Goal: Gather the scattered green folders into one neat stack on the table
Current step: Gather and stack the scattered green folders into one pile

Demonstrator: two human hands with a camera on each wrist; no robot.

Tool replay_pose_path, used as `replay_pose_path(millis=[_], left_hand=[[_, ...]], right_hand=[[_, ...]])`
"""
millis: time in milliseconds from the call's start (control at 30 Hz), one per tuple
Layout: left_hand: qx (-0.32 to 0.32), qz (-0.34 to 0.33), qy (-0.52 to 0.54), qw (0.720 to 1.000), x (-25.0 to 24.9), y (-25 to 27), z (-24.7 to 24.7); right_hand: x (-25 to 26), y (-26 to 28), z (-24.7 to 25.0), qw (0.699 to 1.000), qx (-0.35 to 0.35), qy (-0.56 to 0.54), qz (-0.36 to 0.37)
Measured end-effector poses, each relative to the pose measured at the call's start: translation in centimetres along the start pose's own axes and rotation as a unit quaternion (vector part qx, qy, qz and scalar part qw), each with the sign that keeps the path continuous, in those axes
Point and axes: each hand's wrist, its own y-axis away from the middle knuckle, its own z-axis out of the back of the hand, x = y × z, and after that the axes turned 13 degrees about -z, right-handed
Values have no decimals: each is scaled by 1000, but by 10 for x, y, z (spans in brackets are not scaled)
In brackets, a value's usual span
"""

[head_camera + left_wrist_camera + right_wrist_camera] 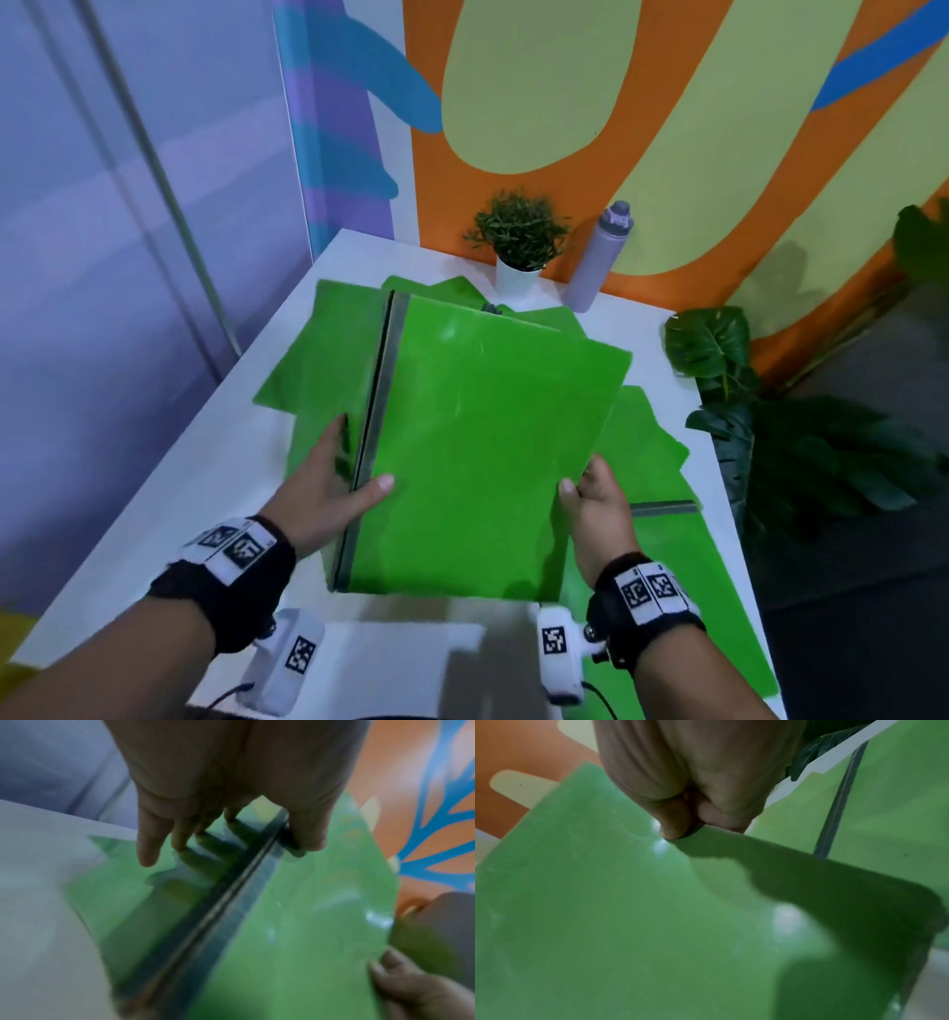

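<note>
A green folder (477, 442) with a dark spine is held tilted above the white table (169, 493), near edge lowest. My left hand (336, 483) grips its spine side, thumb on top and fingers underneath. My right hand (590, 496) pinches its right edge. The left wrist view shows the folder (295, 923), its spine and my left hand (231, 825). The right wrist view shows my right hand (695, 821) pinching the folder (628, 923). Several other green folders lie scattered on the table: one (318, 349) at the left, one (642, 437) at the right, one (667, 591) near right.
A small potted plant (516, 241) and a lilac bottle (601, 257) stand at the table's far edge against the painted wall. Large leafy plants (770, 411) stand beside the table's right edge. A glass wall is at the left.
</note>
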Motion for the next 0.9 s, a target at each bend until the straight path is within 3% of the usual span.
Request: replay_pose_path(millis=[133,233,333,433,567,667,800,867,900], left_hand=[[-34,-51,31,998,-24,-6,26],[-69,-69,50,994,-27,-12,40],[-80,-58,28,995,-21,-17,45],[-90,-28,53,994,-5,-22,46],[-93,-1,126,988,3,-21,45],[-94,6,146,985,4,-20,41],[-105,13,114,988,9,-20,39],[-114,23,98,988,14,-21,38],[-119,23,91,988,17,-22,38]], right_hand=[[11,-2,-27,998,37,-20,36],[0,-16,-35,982,13,174,66],[-35,-28,-28,920,-90,382,10],[-70,-34,-23,858,-104,499,-68],[-80,-54,-18,825,-88,541,-135],[-84,-70,-17,794,-54,588,-144],[-92,-70,-15,776,-31,614,-141],[-89,-59,-9,783,-36,607,-134],[-84,-53,-6,801,-49,584,-120]])
